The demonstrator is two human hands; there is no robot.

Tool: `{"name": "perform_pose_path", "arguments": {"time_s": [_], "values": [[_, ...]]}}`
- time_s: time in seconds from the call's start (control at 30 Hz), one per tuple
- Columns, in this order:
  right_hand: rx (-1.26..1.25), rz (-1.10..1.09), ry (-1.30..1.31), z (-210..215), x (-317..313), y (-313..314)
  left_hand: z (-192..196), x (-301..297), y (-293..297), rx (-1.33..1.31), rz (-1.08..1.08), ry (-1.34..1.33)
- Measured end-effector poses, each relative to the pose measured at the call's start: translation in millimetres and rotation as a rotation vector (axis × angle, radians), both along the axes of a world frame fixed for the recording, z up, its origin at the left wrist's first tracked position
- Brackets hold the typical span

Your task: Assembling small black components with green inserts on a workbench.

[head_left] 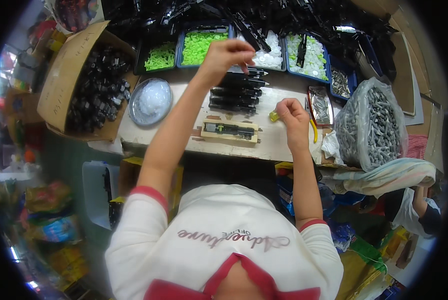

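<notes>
My left hand is raised over the far side of the table, near the tray of white pieces. Its fingers are bent together; whether anything small is between them is hidden. Between thumb and fingers of my right hand is a small yellow piece, held just above the tabletop. In front of me a pale wooden holder cradles a black toy gun half with a green part inside. Beyond it lie several long black plastic parts in a stack of rows, below my left hand.
Trays of green pieces and mixed white-green pieces line the back. A cardboard box and a round dish stand left. Yellow-handled pliers, a tray of screws and a bag of grey parts are right.
</notes>
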State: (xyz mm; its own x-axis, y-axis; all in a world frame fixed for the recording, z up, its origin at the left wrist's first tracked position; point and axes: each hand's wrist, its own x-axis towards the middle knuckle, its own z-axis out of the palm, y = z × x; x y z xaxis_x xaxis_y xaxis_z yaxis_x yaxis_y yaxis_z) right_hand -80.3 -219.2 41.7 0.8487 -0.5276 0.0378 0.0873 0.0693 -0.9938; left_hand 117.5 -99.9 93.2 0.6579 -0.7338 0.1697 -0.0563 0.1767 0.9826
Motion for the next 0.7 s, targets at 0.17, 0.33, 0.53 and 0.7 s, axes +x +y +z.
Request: {"name": "perform_pose_path", "arguments": {"time_s": [0.17, 0.33, 0.53, 0.7], "values": [[0.258, 0.168, -0.074, 14.1, 10.1, 17.0, -28.3, -79.7, 50.7, -0.144, -0.033, 0.285], [0.273, 0.366, -0.031, 16.6, 15.6, 41.3, -46.7, -107.6, 75.1, -0.19, -0.014, 0.381], [0.299, 0.422, 0.023, 21.9, 15.7, 52.7, -46.9, -112.4, 88.1, -0.245, -0.015, 0.253], [0.272, 0.446, 0.048, 25.0, 15.7, 57.2, -48.1, -114.0, 93.3, -0.266, -0.013, 0.168]]}}
